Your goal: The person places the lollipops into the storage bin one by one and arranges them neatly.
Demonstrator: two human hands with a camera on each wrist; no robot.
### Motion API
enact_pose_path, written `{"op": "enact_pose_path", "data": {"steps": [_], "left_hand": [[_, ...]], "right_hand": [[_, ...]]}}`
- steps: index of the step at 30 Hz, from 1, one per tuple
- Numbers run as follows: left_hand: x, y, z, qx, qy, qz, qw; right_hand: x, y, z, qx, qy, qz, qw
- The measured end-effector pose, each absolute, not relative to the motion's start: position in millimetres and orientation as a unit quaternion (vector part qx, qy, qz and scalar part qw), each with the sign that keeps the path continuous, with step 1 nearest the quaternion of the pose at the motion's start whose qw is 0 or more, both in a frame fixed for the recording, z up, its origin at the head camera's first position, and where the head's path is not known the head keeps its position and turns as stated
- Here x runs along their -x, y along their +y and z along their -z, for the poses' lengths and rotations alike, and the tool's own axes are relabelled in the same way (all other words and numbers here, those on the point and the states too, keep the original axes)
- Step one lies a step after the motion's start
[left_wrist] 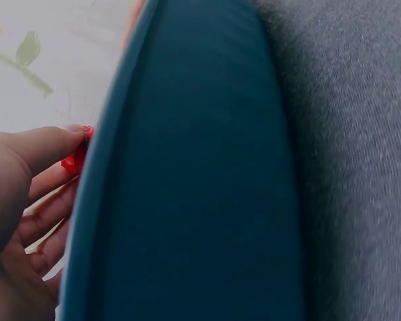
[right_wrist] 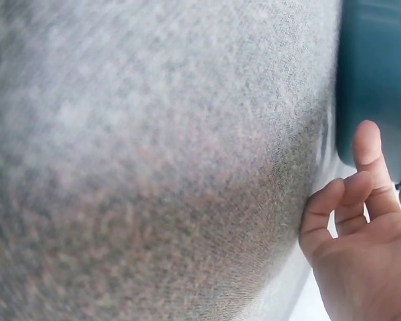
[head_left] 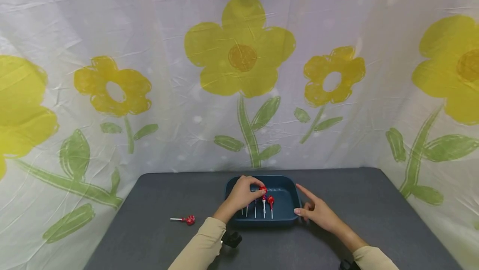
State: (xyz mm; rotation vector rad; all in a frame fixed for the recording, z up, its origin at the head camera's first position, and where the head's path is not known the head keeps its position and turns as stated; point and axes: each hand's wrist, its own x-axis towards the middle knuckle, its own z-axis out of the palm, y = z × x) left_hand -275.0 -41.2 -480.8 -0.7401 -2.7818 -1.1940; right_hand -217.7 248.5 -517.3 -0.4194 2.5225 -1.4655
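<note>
A dark blue rectangular tray [head_left: 262, 222] stands on the table, with several lollipops lying side by side in it, sticks toward the near side. My left hand [head_left: 242, 195] reaches over the tray's left part and pinches a red-wrapped lollipop [head_left: 263, 188] by its head between thumb and fingers. In the left wrist view the tray wall hides most of that lollipop, and only its red wrapper [left_wrist: 73, 162] shows by the thumb. Just right of it lies another red lollipop [head_left: 271, 200]. My right hand [head_left: 318, 212] is at the tray's right side, index finger extended and thumb by the rim.
One more red lollipop [head_left: 190, 220] lies on the dark grey table [head_left: 157, 195], left of the tray, its white stick pointing left. Behind the table hangs a white curtain [head_left: 179, 137] with yellow flowers.
</note>
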Motion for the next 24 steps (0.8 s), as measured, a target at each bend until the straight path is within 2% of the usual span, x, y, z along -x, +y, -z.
{"op": "enact_pose_path", "data": {"steps": [24], "left_hand": [[276.1,-1.8,498.4,0.238,-0.896,0.374,0.0]], "right_hand": [[217.2,246.8,516.1,0.135,0.859,0.486,0.09]]}}
